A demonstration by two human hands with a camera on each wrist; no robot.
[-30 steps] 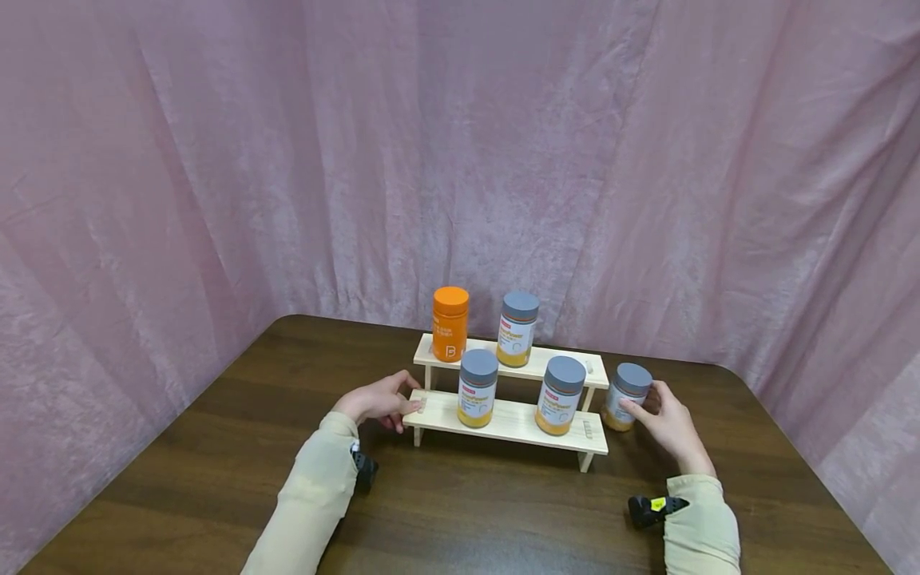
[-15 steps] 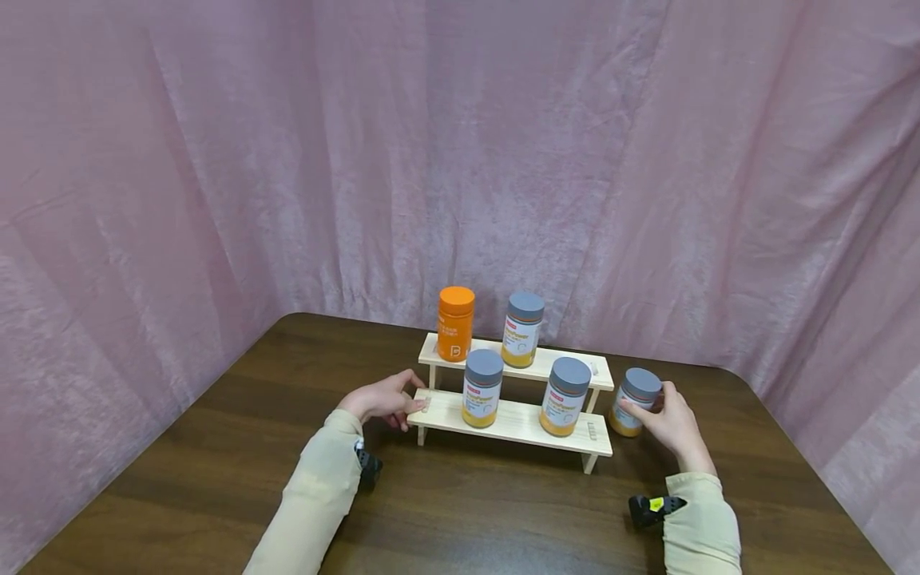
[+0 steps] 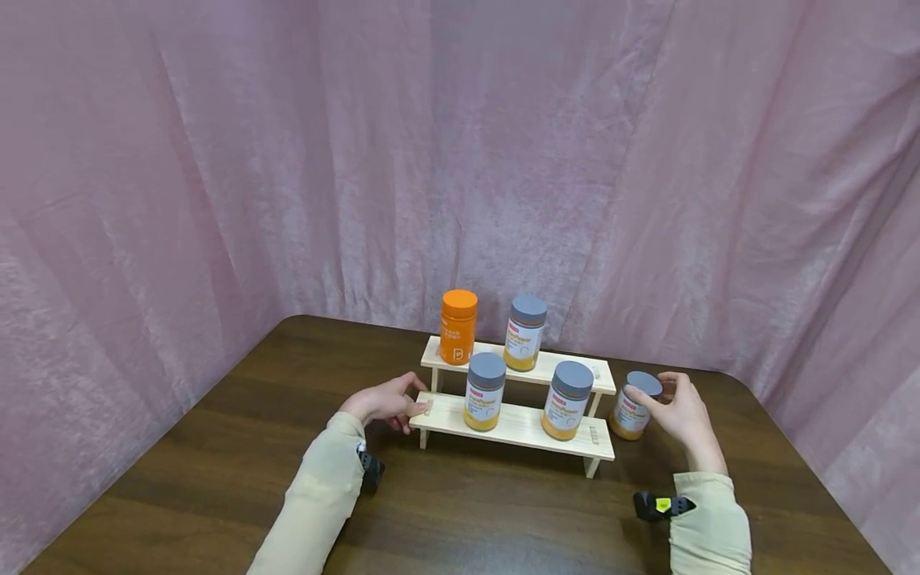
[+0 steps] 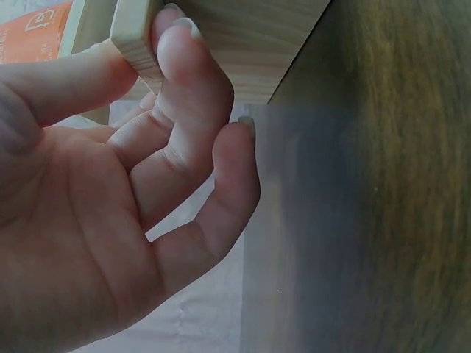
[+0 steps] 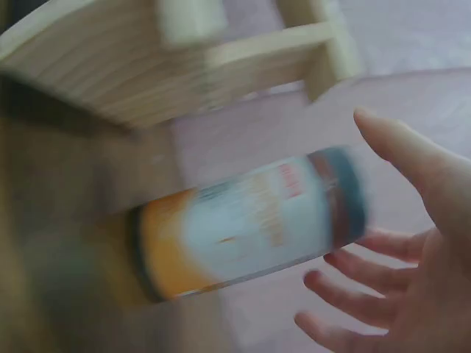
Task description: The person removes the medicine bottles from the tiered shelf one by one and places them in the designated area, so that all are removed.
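Observation:
My left hand (image 3: 384,402) pinches the left end of the lower board of a two-tier wooden rack (image 3: 449,414). In the left wrist view its thumb lies on one face of the board (image 4: 132,33), with curled fingers on the other. To the rack's right, a grey-lidded supplement jar (image 3: 631,411) stands upright on the table. My right hand (image 3: 679,407) is spread around the top of this jar. The right wrist view, blurred, shows the thumb (image 5: 397,143) clear of the jar (image 5: 250,228) and the fingertips close by its lid.
On the upper tier stand an orange jar (image 3: 458,331) and a grey-lidded jar (image 3: 524,335). Two more grey-lidded jars, one left (image 3: 485,393) and one right (image 3: 566,403), occupy the lower tier. A pink curtain (image 3: 460,160) hangs behind the dark wooden table (image 3: 467,511).
The right hand's thumb and fingers have loosened from the jar, which now stands slightly farther from the rack's right end. My left hand keeps its pinch on the rack. The head view has shifted slightly.

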